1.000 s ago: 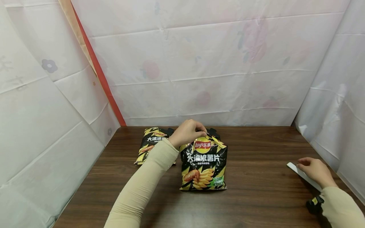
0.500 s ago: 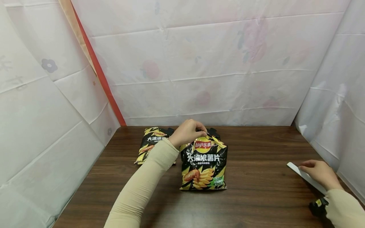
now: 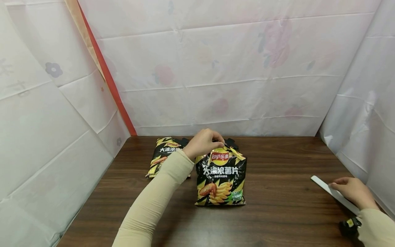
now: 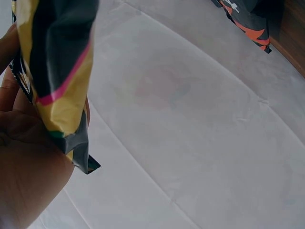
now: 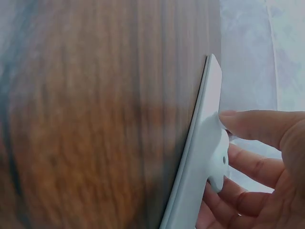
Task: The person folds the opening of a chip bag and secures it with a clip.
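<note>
My left hand (image 3: pixel 205 142) pinches the top of a standing Lay's potato chip bag (image 3: pixel 220 180) in the middle of the table. In the left wrist view, the chip bag (image 4: pixel 66 81) stands edge-on beside the palm. At the right, a long white bag clip (image 3: pixel 334 195) lies slanting on the table. My right hand (image 3: pixel 358 192) is at that clip, thumb on its edge. The right wrist view shows the bag clip (image 5: pixel 198 157) with a small holed tab; thumb and curled fingers close around this tab, their tips partly hidden.
Behind my left forearm lies a second chip bag (image 3: pixel 163 154), partly covered. A black object (image 3: pixel 231 143) peeks out behind the front bag. White patterned sheets (image 3: pixel 216 68) wall in the brown wooden table (image 3: pixel 271 219) at the back and sides.
My right hand has slid along the white bag clip towards the near right, while the clip's far tip stays put. The left hand and its chip bag have not moved.
</note>
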`<state>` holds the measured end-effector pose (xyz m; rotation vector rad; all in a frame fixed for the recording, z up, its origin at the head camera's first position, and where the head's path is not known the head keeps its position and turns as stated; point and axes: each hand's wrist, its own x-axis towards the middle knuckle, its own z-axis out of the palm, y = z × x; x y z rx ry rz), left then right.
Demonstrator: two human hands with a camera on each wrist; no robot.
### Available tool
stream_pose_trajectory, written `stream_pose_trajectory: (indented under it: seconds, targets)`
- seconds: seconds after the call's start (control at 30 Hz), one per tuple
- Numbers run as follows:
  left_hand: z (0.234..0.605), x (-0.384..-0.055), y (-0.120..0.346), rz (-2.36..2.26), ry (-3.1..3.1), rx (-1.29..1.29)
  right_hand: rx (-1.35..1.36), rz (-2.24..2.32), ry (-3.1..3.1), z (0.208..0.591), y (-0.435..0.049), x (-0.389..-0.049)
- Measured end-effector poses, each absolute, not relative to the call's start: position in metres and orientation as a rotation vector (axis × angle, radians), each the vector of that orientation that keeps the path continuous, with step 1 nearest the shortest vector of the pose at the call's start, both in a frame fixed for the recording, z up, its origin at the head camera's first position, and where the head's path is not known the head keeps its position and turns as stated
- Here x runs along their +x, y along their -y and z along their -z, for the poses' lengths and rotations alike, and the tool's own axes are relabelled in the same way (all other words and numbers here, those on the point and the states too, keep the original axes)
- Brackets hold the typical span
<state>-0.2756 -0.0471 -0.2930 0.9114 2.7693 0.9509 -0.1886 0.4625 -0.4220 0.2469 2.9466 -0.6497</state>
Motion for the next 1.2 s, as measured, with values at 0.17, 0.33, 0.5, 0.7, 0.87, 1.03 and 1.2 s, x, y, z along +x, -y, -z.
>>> stream_pose_trajectory:
  seconds: [0.17,0.33,0.5,0.7,0.87,1.03,1.2]
  targets:
    - [0.2929,-0.2760,0.0467,-0.950,-2.771,0.910,0.246,0.657,-2.960,0.4213,-0.4642,-0.1848]
    - [0.2933,-0.2760,0.0469,-0.960,-2.768,0.911,0.241,0.656,-2.973,0.4226,-0.4650,-0.1835]
    - [0.2939,-0.2760,0.0476,-0.958,-2.769,0.909,0.254,0.666,-2.949,0.4244,-0.4662,-0.1839]
    - [0.2938,-0.2754,0.0480,-0.954,-2.770,0.901,0.232,0.692,-2.965,0.4254,-0.4679,-0.1845]
    - [0.2938,-0.2754,0.0482,-0.954,-2.768,0.907,0.185,0.680,-3.009,0.4227,-0.4675,-0.1847]
    - [0.2935,-0.2752,0.0483,-0.959,-2.762,0.902,0.190,0.693,-2.973,0.4193,-0.4667,-0.1859]
    - [0.2935,-0.2746,0.0482,-0.961,-2.757,0.898,0.190,0.731,-2.957,0.4188,-0.4653,-0.1866]
